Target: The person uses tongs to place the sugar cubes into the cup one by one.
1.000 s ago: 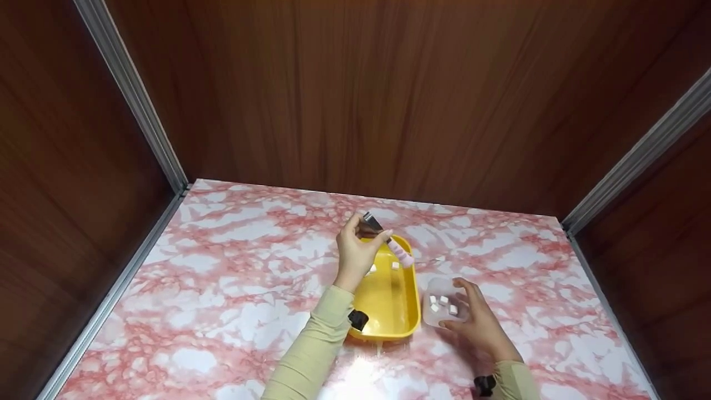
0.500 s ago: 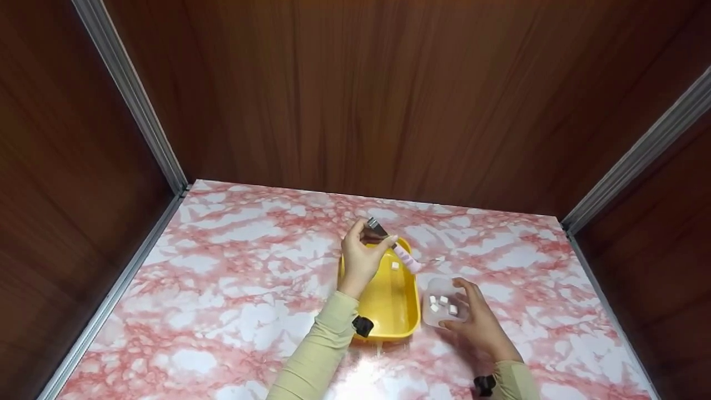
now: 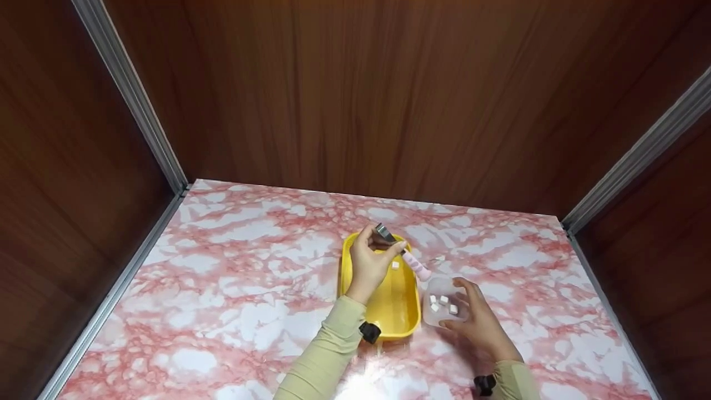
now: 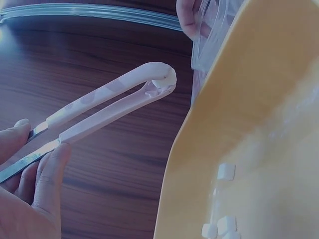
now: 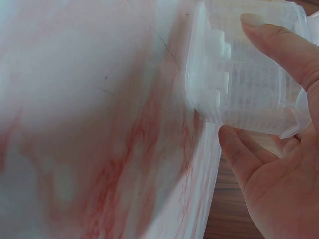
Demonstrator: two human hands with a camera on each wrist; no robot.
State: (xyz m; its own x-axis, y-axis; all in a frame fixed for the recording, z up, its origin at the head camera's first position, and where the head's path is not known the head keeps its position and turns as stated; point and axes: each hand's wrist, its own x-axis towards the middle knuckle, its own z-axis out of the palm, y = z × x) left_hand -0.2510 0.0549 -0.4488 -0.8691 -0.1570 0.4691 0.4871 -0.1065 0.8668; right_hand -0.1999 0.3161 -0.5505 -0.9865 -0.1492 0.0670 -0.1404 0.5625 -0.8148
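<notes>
My left hand (image 3: 371,268) pinches a pair of tongs (image 3: 416,264) by the metal arms, thumb on one side and fingers on the other. A small white cube (image 4: 165,79) sits between the pink tips in the left wrist view. Those tips are above the gap between the yellow tray (image 3: 417,316) and a clear plastic container (image 3: 430,319). My right hand (image 3: 482,322) grips the container's side, thumb and fingers spread around it. Several white cubes (image 5: 214,45) lie on its bottom. More white cubes (image 4: 226,172) rest inside the tray, partly hidden by the left hand in the head view.
The table (image 3: 222,278) has a red and white marbled top. Dark wood panels (image 3: 355,100) rise behind it and at both sides, with metal rails (image 3: 133,94) at the corners. The tray stands directly left of the container.
My left hand has moved right and toward me, carrying the tongs from over the tray to near the container's rim. The right hand and the container stay in place.
</notes>
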